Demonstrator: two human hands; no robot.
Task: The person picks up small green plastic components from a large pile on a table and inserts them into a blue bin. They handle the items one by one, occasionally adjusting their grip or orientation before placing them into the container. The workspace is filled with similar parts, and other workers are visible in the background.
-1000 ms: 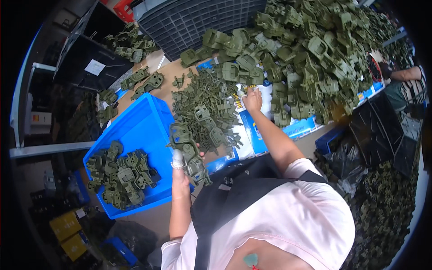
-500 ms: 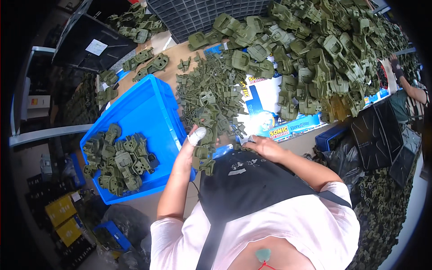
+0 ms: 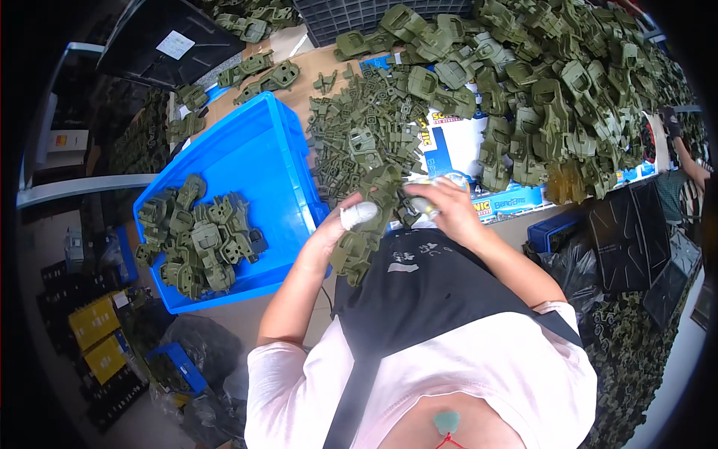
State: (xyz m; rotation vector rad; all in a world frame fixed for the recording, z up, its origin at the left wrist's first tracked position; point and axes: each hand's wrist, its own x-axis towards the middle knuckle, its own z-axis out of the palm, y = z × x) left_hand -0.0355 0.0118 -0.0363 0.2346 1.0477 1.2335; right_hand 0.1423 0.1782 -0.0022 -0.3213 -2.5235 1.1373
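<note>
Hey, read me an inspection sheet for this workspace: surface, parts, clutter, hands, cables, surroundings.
Surface: brown cardboard and a printed blue-and-white sheet, both partly covered.
Parts: held green part; green parts in bin, inside the blue bin; small green parts, loosely piled.
Clutter: large green parts heaped on the right; black crate at the far side.
Hands: left hand grips the held green part, white thumb cover on; right hand close beside it, contact unclear.
Cables: thin dark line beside the black apron, possibly a cord.
Surroundings: another person's arm at far right; yellow boxes at lower left.
</note>
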